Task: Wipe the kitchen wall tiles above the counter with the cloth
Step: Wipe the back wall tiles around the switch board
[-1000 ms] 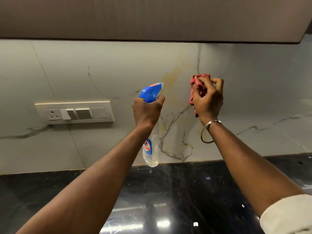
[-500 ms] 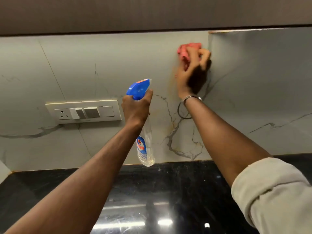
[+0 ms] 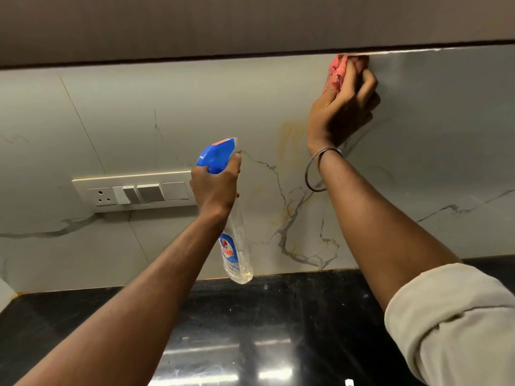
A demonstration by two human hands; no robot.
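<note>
The wall tiles (image 3: 117, 129) are pale grey marble with dark and yellowish veins. My right hand (image 3: 344, 107) grips a bunched red cloth (image 3: 335, 72) and presses it to the tile at its very top, right under the overhead cabinet (image 3: 223, 23). Most of the cloth is hidden behind my fingers. My left hand (image 3: 216, 188) holds a clear spray bottle (image 3: 235, 246) by its neck, its blue trigger head (image 3: 216, 154) pointing at the wall, lower and to the left of the cloth.
A cream switch and socket plate (image 3: 133, 192) sits on the wall to the left of my left hand. A glossy black counter (image 3: 278, 330) runs below the tiles. The dark cabinet underside hangs low over the tile's top edge.
My right hand has slid the cloth up the tile from mid-height to the top edge under the cabinet. My left hand has kept hold of the spray bottle with little movement.
</note>
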